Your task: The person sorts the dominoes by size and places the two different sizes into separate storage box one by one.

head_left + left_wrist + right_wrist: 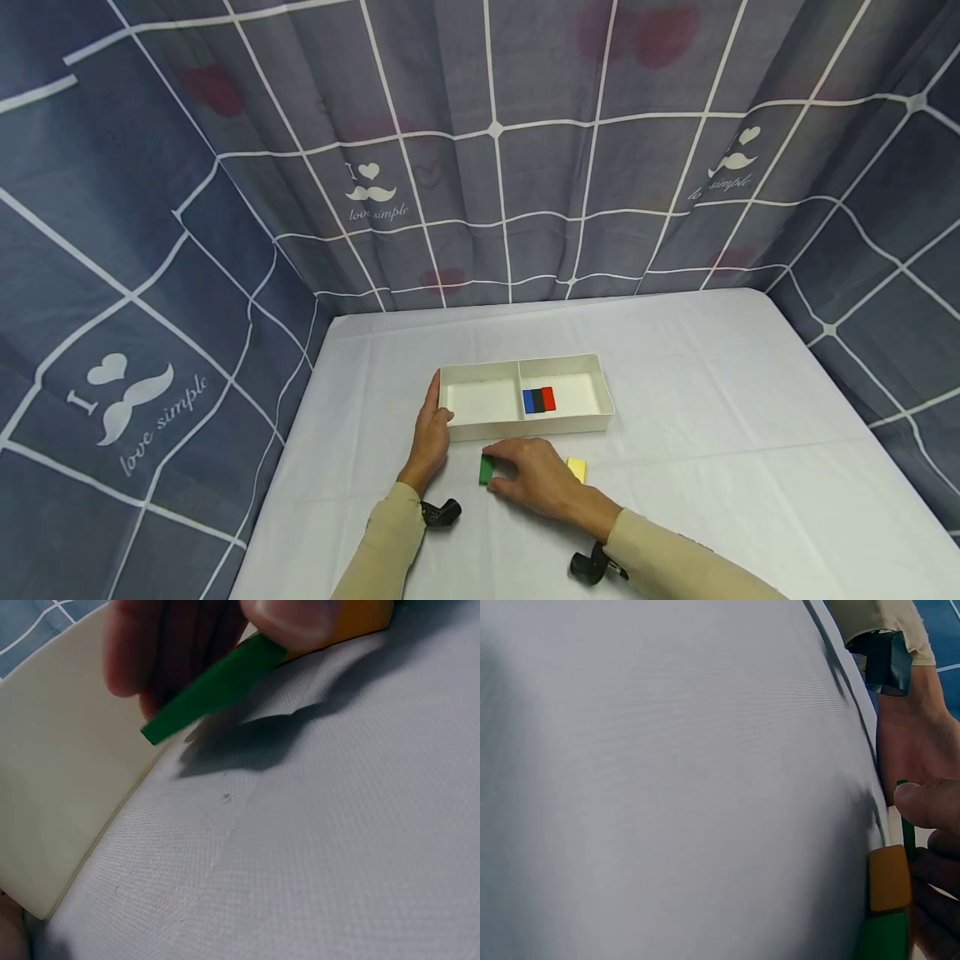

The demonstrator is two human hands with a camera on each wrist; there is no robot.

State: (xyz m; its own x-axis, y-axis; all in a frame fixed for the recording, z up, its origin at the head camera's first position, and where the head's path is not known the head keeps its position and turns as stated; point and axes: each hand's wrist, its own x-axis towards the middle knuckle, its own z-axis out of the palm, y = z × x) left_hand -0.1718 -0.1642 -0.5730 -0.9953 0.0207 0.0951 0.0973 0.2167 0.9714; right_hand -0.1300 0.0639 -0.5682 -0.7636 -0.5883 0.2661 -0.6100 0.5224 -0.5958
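Observation:
A white two-compartment tray (480,432) sits on the table. My left hand (430,433) holds its left end, fingers along the outer wall and thumb at the near corner. Just in front of the tray, my right hand (536,475) pinches a flat green block (486,470) between thumb and fingers. In the left wrist view the green block (214,690) tilts above its shadow on the cloth. A yellow block (576,468) lies partly hidden behind the right hand. The right wrist view shows an orange block (889,877) and another green block (883,937) near that hand.
Blue (528,402), black (537,401) and red (549,398) blocks lie side by side in the tray's right compartment, against the divider (520,390). White cloth covers the table (712,400). Grey checked curtains (450,192) stand behind and at both sides.

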